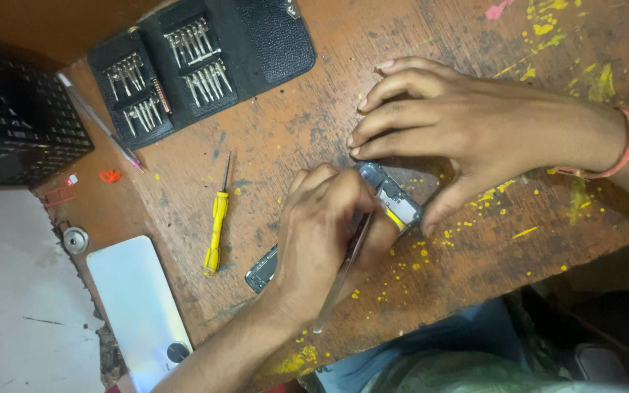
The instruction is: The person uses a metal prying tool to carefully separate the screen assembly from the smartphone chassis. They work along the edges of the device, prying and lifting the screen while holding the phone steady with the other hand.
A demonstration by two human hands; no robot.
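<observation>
A single camera, worn on the person's head, looks almost straight down from close above onto the scratched, paint-flecked brown wooden surface (271, 131), which fills most of the frame. The view is turned, so the person's body edge lies along the bottom right and both forearms enter from there and from the right side. The hands meet just right of centre, near enough that fingers and nails read clearly. The far part of the surface runs to the top left, where a black open case of small metal screwdriver bits (198, 62) sits. Pale floor shows at the lower left, past the surface's edge.
</observation>
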